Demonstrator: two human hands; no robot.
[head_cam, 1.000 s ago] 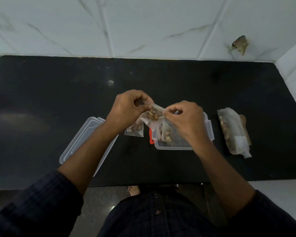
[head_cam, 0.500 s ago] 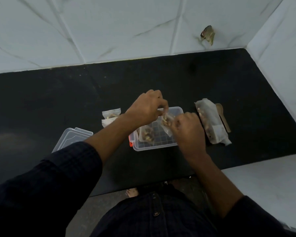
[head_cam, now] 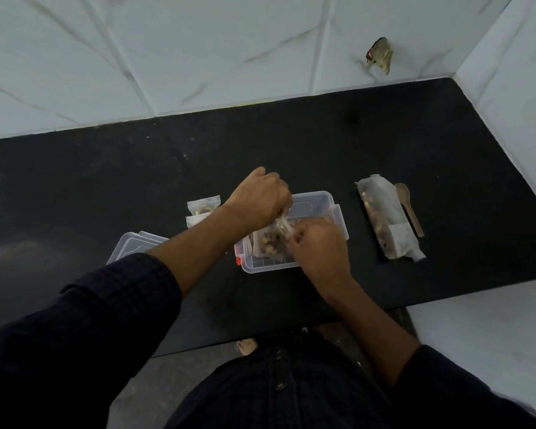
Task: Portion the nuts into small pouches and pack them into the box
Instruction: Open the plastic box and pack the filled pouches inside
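A black bench [head_cam: 384,144] is seen against a white tiled wall [head_cam: 198,57]. On it a clear box [head_cam: 322,202] is set, with its lid [head_cam: 130,246] to the left. A big bag of nuts [head_cam: 384,221] and a spoon [head_cam: 409,209] are laid to the right. Two filled pouches [head_cam: 200,209] are partly hidden by the left arm. Over the box, a small pouch [head_cam: 270,239] is pinched by the left hand [head_cam: 260,196] and the right hand [head_cam: 319,246]. No writing can be read

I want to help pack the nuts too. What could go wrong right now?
1. Both hands, left hand and right hand, pinch one small pouch over the clear box; if its top is not sealed, nuts may spill.
2. The left forearm reaches over two filled pouches on the counter and might knock them.
3. The big nut bag lies near the counter's front edge and could get bumped off.
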